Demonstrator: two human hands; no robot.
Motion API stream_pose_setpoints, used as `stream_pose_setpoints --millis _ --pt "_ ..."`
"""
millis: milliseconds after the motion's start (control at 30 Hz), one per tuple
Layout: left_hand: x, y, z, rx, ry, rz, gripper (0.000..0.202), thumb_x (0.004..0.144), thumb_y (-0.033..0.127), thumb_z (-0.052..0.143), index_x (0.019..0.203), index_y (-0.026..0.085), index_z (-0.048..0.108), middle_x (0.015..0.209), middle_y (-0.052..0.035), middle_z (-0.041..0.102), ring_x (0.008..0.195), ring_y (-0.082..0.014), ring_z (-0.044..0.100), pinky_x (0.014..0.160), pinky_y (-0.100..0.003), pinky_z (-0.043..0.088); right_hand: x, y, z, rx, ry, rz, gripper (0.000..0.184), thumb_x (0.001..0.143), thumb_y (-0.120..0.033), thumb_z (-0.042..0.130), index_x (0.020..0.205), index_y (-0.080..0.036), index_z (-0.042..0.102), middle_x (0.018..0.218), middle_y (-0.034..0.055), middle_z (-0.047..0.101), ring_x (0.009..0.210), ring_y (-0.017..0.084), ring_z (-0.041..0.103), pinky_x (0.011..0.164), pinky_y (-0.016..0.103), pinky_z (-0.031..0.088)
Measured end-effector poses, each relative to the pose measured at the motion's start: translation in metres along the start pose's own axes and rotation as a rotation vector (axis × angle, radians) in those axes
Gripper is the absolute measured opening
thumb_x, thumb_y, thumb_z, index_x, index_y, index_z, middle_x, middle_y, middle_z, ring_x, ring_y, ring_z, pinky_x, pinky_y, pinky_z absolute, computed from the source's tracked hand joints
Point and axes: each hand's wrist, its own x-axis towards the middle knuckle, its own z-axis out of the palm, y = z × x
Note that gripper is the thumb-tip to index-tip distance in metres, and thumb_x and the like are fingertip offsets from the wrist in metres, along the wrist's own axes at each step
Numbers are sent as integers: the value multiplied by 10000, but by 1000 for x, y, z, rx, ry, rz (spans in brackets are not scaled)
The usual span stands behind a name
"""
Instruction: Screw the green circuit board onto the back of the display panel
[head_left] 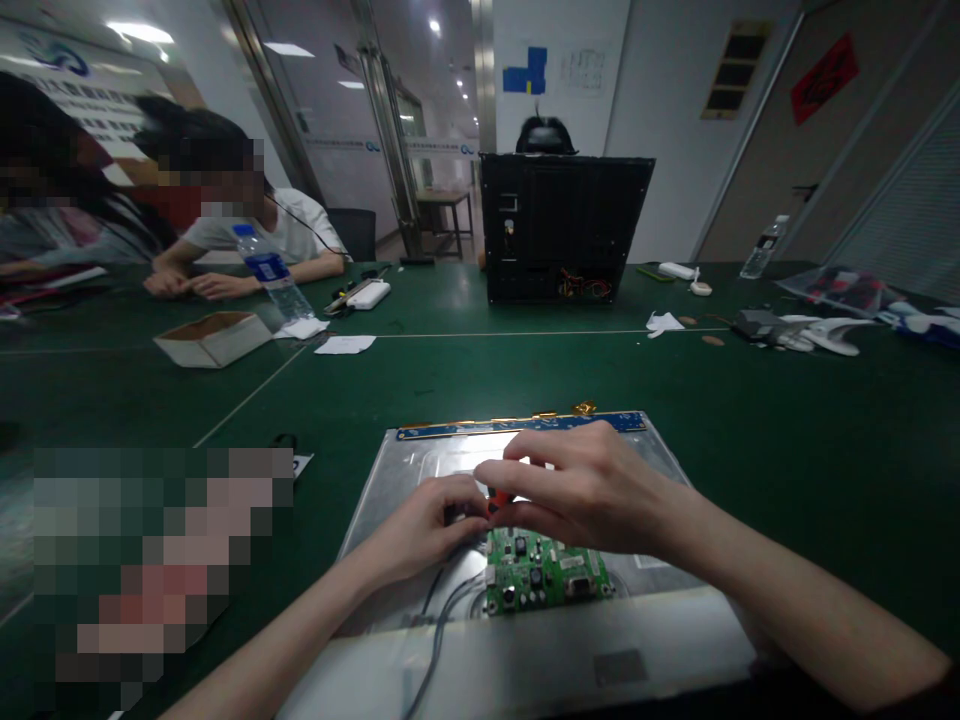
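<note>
A silver metal panel point(420, 460) lies flat on the green table in front of me, with a blue strip point(517, 425) along its far edge. A green circuit board point(544, 575) sits on its near middle, with grey cables point(442, 610) running off its left side. My left hand point(427, 525) is closed in a pinch just above the board's far left corner. My right hand point(585, 490) curls over from the right, fingers closed on a small tool with a red-orange handle point(493, 497) between the two hands.
A black open chassis point(566, 228) stands upright at the table's far middle. At the far left sit a cardboard box point(214, 338), a water bottle point(271, 272) and two seated people. Papers, another bottle point(763, 247) and white parts lie at the far right.
</note>
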Motion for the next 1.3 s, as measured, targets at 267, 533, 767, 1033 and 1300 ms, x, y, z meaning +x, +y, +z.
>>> stream_pose_setpoints --millis 267,533,767,1033,1300 --pt "-1 -3 1 -18 -28 -25 111 867 213 603 841 167 700 842 -33 700 806 -207 622 716 -302 466 0 -1 0 66 -27 22 369 940 -124 441 1306 -82 469 1202 118 652 1020 173 637 677 278 524" --pt "0 -1 1 24 14 -40 134 850 217 612 740 162 666 766 -12 661 751 -185 596 657 -268 441 0 0 2 -1 -1 21 200 987 -273 481 1126 -158 568 961 44 659 743 137 612 510 261 399" --pt "0 0 1 -3 15 -19 114 837 182 607 745 158 668 755 -12 660 729 -180 594 660 -269 445 0 -1 0 48 -6 20 286 988 -249 467 1233 -117 534 1139 87 674 941 166 652 622 274 494" --pt "0 -2 0 -24 -18 -36 94 845 195 623 823 163 709 837 -32 694 790 -194 615 677 -276 470 1 -1 0 29 2 21 340 970 -158 419 1291 -64 483 1122 115 670 953 183 642 619 288 512" --pt "0 -1 0 -19 -12 -21 107 853 214 618 813 171 708 821 -23 696 781 -191 613 688 -280 470 1 -1 1 11 20 25 274 1007 -245 420 1248 -131 483 1027 72 662 844 157 627 536 269 435"
